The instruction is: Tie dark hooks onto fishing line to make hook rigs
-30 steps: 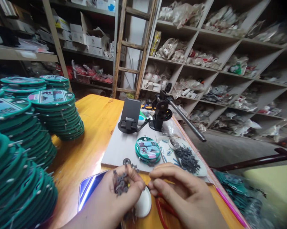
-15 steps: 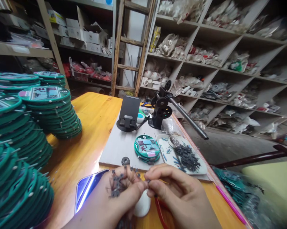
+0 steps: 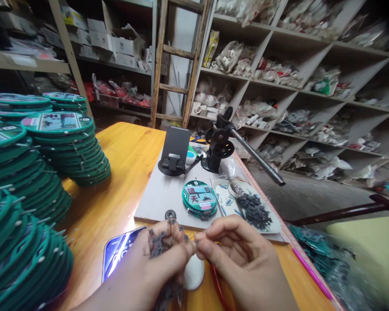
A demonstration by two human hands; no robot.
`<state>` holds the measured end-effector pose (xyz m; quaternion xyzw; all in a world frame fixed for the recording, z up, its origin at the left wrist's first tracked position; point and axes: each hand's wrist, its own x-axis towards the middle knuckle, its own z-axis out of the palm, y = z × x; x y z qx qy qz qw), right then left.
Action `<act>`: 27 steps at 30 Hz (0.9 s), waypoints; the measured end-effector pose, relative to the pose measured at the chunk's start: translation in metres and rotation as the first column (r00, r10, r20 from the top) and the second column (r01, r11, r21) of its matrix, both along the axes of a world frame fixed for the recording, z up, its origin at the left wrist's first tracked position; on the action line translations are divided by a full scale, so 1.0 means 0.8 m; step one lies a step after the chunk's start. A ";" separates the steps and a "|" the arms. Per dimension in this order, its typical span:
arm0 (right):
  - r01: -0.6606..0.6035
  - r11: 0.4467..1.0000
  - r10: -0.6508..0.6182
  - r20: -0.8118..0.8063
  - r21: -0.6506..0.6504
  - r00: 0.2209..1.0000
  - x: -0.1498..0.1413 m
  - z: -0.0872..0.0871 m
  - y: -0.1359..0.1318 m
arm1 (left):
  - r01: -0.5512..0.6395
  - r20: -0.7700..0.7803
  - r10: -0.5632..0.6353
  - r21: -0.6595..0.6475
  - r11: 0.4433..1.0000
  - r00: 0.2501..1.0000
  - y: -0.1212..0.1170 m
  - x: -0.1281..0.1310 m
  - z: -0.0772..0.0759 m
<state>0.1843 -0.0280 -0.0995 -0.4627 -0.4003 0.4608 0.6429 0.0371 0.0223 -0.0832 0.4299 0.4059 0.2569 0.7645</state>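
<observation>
Meeting almost tip to tip over the yellow wooden counter (image 3: 126, 140), your two hands have a tiny dark grey piece (image 3: 197, 242) right where they come together. It lies at the tips of your right hand's (image 3: 242, 259) thumb and forefinger, just beside the left thumb tip, so both hands are about equally near it. It is too small for you to read its long axis from here

Your right grip is narrow, a fingertip pinch that seems closed on that piece, with the palm turned in towards the left and the forearm coming up from the lower right. Your left hand (image 3: 162, 263) reaches in from the lower left, thumb on top and fingers curled, its grip holding a loose cluster of small dark grey pieces (image 3: 157, 244), some of which poke out above the fingers; what its thumb tip pinches, you cannot tell

Below the meeting point sits a round white disc (image 3: 194, 274), with a curved red handle (image 3: 217, 288) beside it, partly under your right hand. Just beyond your fingers, a flat green round coil (image 3: 199, 199) with a printed face lies on the pale flat board (image 3: 149, 196). Farther right, a shallow white tray (image 3: 275, 228) carries a heap of dark grey bits (image 3: 254, 211)
</observation>
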 end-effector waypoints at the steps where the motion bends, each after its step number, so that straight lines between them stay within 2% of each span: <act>1: 0.006 1.000 -0.006 0.005 0.002 1.000 0.000 0.000 0.000 | -0.001 0.005 0.001 -0.008 1.000 1.000 0.000 0.000 -0.001; 10: 0.040 0.999 -0.041 0.041 0.020 0.998 -0.003 -0.007 0.006 | 0.009 0.023 -0.010 0.050 0.999 1.000 0.002 0.002 -0.006; 14: 0.022 1.000 -0.023 0.044 0.022 0.999 -0.004 -0.010 0.007 | 0.000 0.084 0.000 -0.002 1.000 0.996 0.004 0.002 -0.020; 18: 0.040 0.998 -0.043 0.069 0.046 0.997 -0.006 -0.013 0.004 | 0.024 0.087 -0.027 0.038 0.999 0.996 0.008 0.004 -0.031; 23: 0.017 0.998 -0.024 0.125 0.062 0.992 -0.005 -0.015 0.001 | 0.006 0.063 -0.008 0.027 1.000 0.998 0.006 0.004 -0.020; 27: 0.034 0.997 -0.041 0.104 0.073 0.994 -0.002 -0.019 0.003 | -0.002 0.060 0.004 -0.028 1.000 0.998 0.002 0.005 -0.013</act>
